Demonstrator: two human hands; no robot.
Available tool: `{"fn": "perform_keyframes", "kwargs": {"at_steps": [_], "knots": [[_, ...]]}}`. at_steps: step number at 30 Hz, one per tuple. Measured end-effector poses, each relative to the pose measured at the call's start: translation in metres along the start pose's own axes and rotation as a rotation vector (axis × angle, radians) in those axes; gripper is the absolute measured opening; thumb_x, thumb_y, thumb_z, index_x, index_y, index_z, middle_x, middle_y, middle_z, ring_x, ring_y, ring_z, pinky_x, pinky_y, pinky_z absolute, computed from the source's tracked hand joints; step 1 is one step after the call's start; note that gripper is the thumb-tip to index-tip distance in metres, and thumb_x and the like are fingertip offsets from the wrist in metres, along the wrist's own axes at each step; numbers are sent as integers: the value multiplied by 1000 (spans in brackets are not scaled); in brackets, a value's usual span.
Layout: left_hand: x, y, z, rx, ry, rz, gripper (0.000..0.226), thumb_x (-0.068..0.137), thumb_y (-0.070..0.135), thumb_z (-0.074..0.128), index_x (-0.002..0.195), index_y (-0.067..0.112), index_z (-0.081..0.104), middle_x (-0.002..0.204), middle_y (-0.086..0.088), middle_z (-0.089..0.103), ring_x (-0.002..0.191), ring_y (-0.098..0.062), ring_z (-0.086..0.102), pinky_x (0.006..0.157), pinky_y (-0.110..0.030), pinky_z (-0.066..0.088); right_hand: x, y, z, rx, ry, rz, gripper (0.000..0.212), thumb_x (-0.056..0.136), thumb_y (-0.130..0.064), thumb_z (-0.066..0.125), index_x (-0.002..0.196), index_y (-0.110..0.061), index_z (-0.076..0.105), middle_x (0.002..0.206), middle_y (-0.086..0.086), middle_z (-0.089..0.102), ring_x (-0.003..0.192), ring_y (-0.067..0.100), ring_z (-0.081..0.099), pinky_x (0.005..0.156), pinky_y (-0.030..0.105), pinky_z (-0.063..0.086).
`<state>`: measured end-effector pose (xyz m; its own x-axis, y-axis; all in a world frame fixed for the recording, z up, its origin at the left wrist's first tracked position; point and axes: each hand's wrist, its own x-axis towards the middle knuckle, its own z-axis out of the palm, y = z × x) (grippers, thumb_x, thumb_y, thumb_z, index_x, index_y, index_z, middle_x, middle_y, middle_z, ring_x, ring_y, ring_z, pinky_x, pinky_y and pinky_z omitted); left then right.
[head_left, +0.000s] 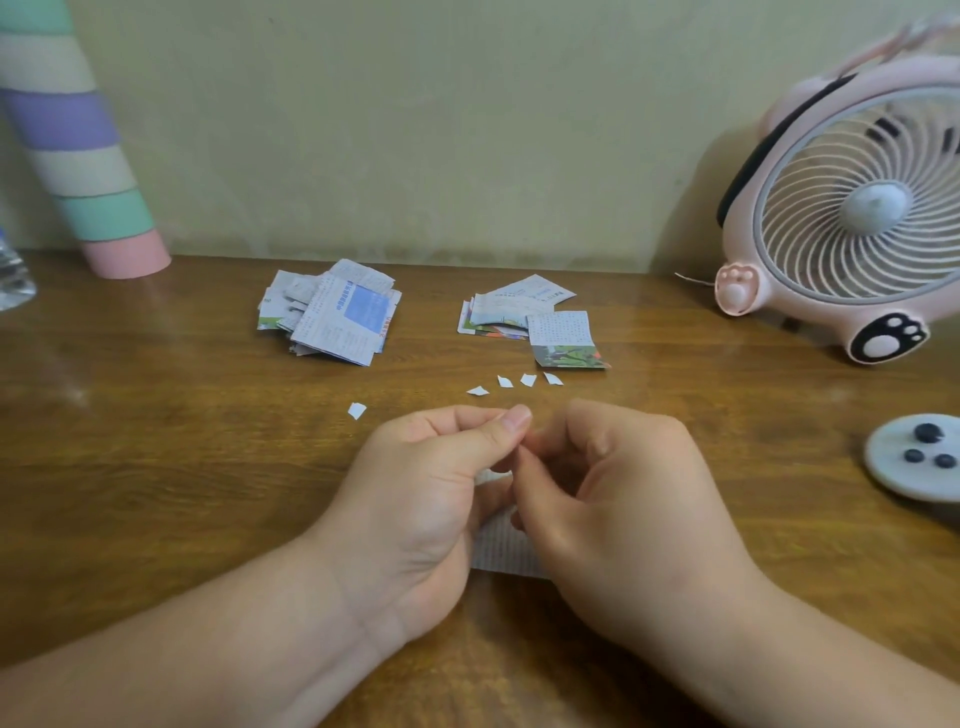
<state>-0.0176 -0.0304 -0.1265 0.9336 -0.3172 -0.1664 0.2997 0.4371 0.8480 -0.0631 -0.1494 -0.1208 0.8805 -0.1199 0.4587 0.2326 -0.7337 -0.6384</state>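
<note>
My left hand (426, 493) and my right hand (623, 493) meet at the middle of the wooden table (156, 467). Both pinch a small printed paper piece (501, 545), most of it hidden between the palms; its lower edge shows below the fingers. My left thumb and forefinger press together at its top, and my right fingers curl in against them. Just beyond the hands lie several tiny torn white scraps (504, 382), with one more scrap (357, 410) off to the left.
Two piles of cut newspaper pieces lie further back, a left pile (330, 314) and a right pile (535, 325). A pink desk fan (852, 208) stands at the right. A striped tube (78, 145) leans at the left, beside a plastic bottle (13, 275). A round white disc (914, 457) lies at the right edge.
</note>
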Motion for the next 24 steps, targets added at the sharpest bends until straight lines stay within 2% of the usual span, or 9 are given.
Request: {"fn": "perform_keyframes", "kwargs": {"at_steps": [7, 12, 14, 15, 17, 19, 22, 23, 24], "knots": [[1, -5, -6, 35, 20, -27, 43, 67, 20, 71, 98, -9, 67, 88, -24, 66, 76, -25, 66, 65, -29, 58, -2, -2, -3, -296, 10, -233, 23, 85, -22, 61, 63, -18, 55, 47, -5, 48, 42, 23, 47, 39, 33, 39], [-2, -1, -3, 37, 48, -57, 29, 70, 20, 72, 87, -2, 66, 77, -17, 63, 61, -18, 62, 54, -26, 53, -1, -9, -9, -372, 3, -325, 23, 75, -18, 66, 60, -19, 49, 45, -3, 47, 37, 22, 43, 37, 27, 30], [-1, 3, -2, -7, 97, -119, 18, 83, 17, 72, 85, 2, 62, 78, -16, 56, 56, -21, 59, 44, -27, 50, -11, -12, -5, -392, -101, -341, 15, 68, -23, 67, 63, -20, 54, 47, -4, 50, 37, 20, 46, 35, 24, 35], [-1, 5, -3, -32, 124, -154, 16, 88, 15, 70, 83, 3, 60, 77, -16, 54, 57, -25, 60, 41, -26, 49, -16, -13, 0, -425, -196, -310, 11, 71, -29, 64, 69, -22, 57, 52, -5, 54, 41, 18, 51, 38, 26, 43], [-4, 5, -3, -26, 122, -180, 15, 92, 13, 68, 84, 3, 60, 68, -15, 57, 60, -25, 61, 41, -24, 49, -20, -14, 0, -439, -305, -229, 19, 80, -43, 55, 86, -25, 60, 68, -8, 62, 58, 18, 62, 53, 34, 54], [-6, 3, -2, 13, 76, -137, 14, 89, 15, 69, 90, 1, 65, 70, -17, 59, 58, -21, 57, 46, -27, 53, -12, -11, -13, -316, -164, -245, 19, 84, -41, 55, 86, -24, 63, 68, -9, 63, 59, 21, 62, 51, 37, 53], [-2, 1, -6, -22, 49, -74, 15, 81, 14, 73, 87, 1, 73, 79, -13, 59, 73, -18, 59, 78, -49, 63, 12, -3, -45, -264, 135, -237, 6, 90, -25, 66, 85, -24, 67, 60, -8, 64, 51, 15, 61, 49, 36, 50], [-1, 2, -7, -25, 23, -74, 12, 81, 12, 72, 87, 2, 75, 80, -11, 61, 78, -18, 60, 85, -53, 61, 19, 3, -54, -266, 145, -175, 3, 92, -24, 69, 92, -27, 67, 60, -8, 66, 53, 11, 63, 54, 36, 53], [-1, 3, -7, -14, -7, -77, 13, 81, 11, 72, 89, 2, 76, 82, -10, 62, 83, -18, 60, 87, -55, 60, 24, 11, -60, -288, 104, -80, 15, 92, -25, 70, 105, -31, 66, 61, -10, 68, 56, 7, 64, 58, 37, 55]]}}
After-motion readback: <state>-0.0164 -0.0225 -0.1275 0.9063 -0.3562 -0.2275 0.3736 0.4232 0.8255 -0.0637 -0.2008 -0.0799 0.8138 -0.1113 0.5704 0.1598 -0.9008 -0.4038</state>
